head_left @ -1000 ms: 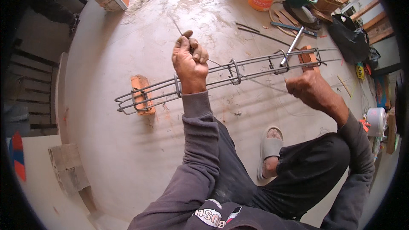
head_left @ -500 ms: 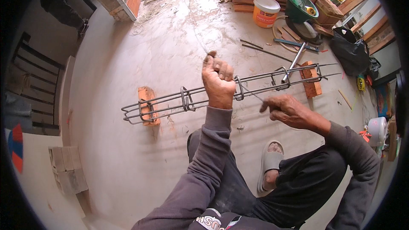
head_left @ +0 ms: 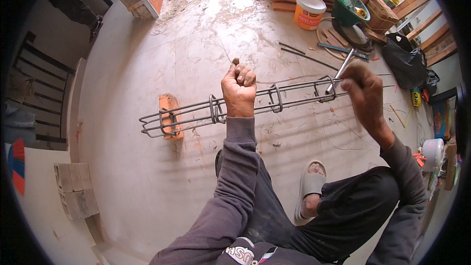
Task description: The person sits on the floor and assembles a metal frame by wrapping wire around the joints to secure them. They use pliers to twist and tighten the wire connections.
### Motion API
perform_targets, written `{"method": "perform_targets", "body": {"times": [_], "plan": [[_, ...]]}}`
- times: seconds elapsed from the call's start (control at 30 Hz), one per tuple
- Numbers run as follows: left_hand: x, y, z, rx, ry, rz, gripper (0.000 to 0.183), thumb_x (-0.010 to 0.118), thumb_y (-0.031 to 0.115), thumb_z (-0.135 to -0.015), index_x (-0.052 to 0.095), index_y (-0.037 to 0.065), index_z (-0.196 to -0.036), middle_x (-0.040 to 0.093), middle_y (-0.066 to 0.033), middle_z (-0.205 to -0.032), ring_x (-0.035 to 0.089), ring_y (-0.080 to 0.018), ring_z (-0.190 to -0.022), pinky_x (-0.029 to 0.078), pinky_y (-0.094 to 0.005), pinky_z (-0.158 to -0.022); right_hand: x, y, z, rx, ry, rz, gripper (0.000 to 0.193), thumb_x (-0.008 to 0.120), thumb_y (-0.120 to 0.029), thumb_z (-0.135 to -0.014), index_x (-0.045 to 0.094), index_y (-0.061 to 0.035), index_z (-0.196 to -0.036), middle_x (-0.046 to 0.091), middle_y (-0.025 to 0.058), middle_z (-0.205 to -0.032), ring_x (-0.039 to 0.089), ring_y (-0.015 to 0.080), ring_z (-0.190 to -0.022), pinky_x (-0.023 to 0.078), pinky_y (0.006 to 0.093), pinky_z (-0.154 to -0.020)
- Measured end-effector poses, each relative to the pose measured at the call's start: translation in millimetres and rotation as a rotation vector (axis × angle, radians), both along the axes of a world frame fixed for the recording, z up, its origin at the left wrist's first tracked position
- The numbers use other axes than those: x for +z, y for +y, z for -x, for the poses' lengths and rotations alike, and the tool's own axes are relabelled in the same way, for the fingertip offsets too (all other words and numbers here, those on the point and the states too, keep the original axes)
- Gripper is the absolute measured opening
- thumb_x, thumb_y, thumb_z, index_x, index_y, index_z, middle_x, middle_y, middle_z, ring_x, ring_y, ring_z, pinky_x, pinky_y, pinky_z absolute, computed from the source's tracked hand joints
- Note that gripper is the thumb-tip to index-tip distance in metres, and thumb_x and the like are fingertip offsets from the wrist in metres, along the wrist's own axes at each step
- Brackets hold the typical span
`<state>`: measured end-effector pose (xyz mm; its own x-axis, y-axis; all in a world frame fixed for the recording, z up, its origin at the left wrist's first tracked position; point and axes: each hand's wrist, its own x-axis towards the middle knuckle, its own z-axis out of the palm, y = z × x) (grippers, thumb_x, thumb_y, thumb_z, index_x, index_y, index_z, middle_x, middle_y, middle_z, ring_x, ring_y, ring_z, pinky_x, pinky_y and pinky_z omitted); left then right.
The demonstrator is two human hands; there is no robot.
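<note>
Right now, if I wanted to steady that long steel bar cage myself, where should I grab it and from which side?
Probably the bare stretch of the rebar cage between two stirrup loops, from above, fingers wrapped round the top bars. It lies level, one end propped on a brick, so the top is free. The left hand already grips mid-length that way; the right hand works a metal tool at the far stirrup.

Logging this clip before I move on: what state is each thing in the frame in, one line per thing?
Rebar cage: horizontal, left end resting on a brick.
Brick: lying on the floor under the cage.
Left hand: fist closed around the cage.
Right hand: closed on a metal tool.
Metal tool: tilted, tip at a stirrup.
Bucket: upright, lid on.
</note>
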<state>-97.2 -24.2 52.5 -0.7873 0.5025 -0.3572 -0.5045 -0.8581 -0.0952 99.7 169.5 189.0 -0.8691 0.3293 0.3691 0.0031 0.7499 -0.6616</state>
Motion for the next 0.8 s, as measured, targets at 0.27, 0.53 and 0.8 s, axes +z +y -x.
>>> {"method": "perform_targets", "body": {"times": [0.27, 0.53, 0.8], "plan": [[24.2, 14.3, -12.5, -0.139, 0.102, -0.28, 0.017, 0.044, 0.012, -0.101, 0.056, 0.0, -0.098, 0.029, 0.0043, -0.062, 0.022, -0.0077, -0.047, 0.018, -0.026, -0.04, -30.2, 37.2, -2.0, -0.157, -0.526, -0.812, 0.004, 0.061, -0.005, -0.076, 0.065, -0.0042, -0.076, 0.066, 0.0175, -0.074, 0.069, 0.0321, -0.074, 0.056, 0.0442, -0.067], [7.1, 4.4, -3.2, 0.013, 0.175, -0.183, 0.014, 0.047, 0.011, -0.1, 0.056, 0.001, -0.096, 0.028, 0.0037, -0.06, 0.019, -0.0077, -0.045, 0.015, -0.0255, -0.039, 21.2, -6.3, -10.4, 0.724, -0.476, 0.169, 0.01, 0.065, -0.005, -0.074, 0.06, -0.0006, -0.067, 0.063, 0.0106, -0.07, 0.06, 0.0269, -0.062, 0.047, 0.0364, -0.059], [21.0, 23.4, -17.1, -0.079, 0.282, -0.292, 0.018, 0.044, 0.014, -0.101, 0.056, 0.002, -0.095, 0.028, 0.0031, -0.062, 0.022, -0.0087, -0.046, 0.018, -0.0261, -0.039, 25.5, 37.3, 3.0, -0.148, -0.283, -0.757, 0.004, 0.061, -0.005, -0.082, 0.064, -0.0045, -0.081, 0.065, 0.0129, -0.071, 0.067, 0.0277, -0.062, 0.053, 0.038, -0.059]]}}
